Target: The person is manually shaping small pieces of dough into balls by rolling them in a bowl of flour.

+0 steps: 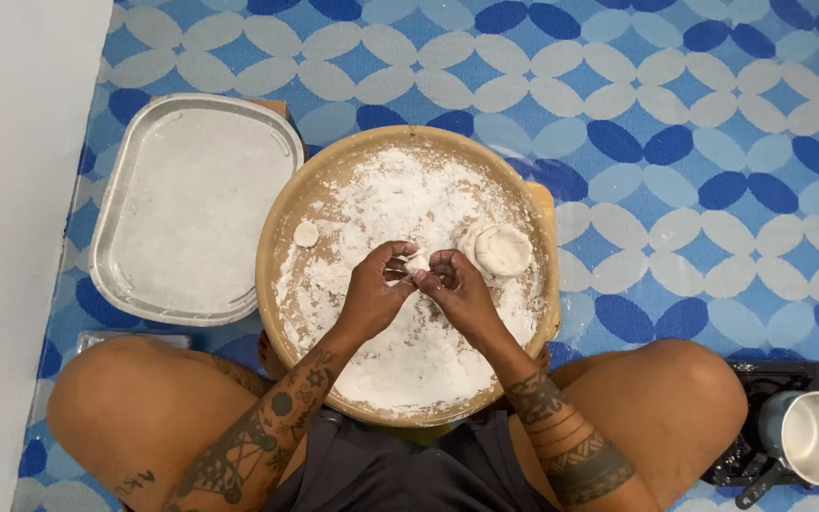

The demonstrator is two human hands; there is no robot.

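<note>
- Left hand (372, 289) and right hand (457, 289) pinched a small dough piece (418, 262) between curled fingers, over the round floured tray (282, 237).
- That tray also held a small disc (306, 233) and stacked dough rounds (501, 249).
- The foil tray (111, 204) held flour dusting.

— What covers the floor?

— A patterned mat (713, 142) in light blue, with pale ovals and dark blue ovals repeating in a lattice. It fills nearly the whole view.

— And along the left edge?

— A plain white wall (11, 190) runs down that side, meeting the mat in a slanted line.

— How is the light?

— Even and soft, with no hard shadows on the mat or the wall.
</note>
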